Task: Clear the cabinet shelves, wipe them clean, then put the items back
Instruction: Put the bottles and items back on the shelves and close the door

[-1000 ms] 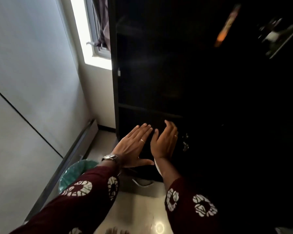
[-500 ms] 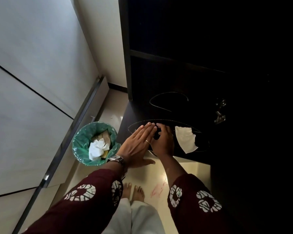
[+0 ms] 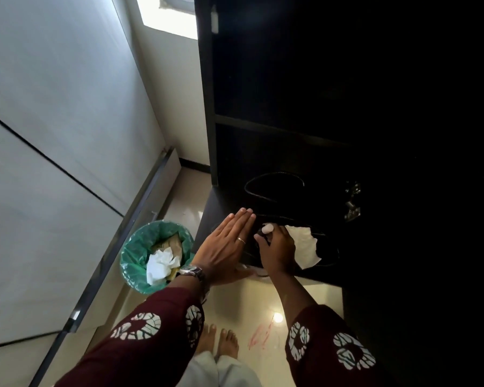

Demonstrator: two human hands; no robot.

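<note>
The person bends over the low part of the dark cabinet (image 3: 263,79). I think the job right now is to take things off the bottom shelf (image 3: 215,202) so it can be wiped.

To do this well, I think the right hand (image 3: 278,251) should lift its small thing (image 3: 268,228) straight up and out. A black cord (image 3: 274,174) lies in loops on the same shelf, very near the hand. It could catch on a finger and drag along, so the hand should go slowly and stay above it. The cord and the white paper (image 3: 303,247) need to come out too before any wiping starts. If the paper is trash, the bin (image 3: 130,263) with the green bag stands on the floor just beside the cabinet, on the left.

The left hand (image 3: 226,244) is flat. Its fingers (image 3: 242,219) are straight and close together, and they rest on the front of the bottom shelf. It holds nothing. It looks like it is there to steady the person.

The right hand is curled. Its fingers wrap round the small thing, which has a pale round tip and a dark body. I cannot tell what it is. The hand sits low on the shelf, and I cannot tell if the thing is lifted off yet. The white paper lies on the shelf, touching the right side of that hand.

The shelf above is too dark to see.
</note>
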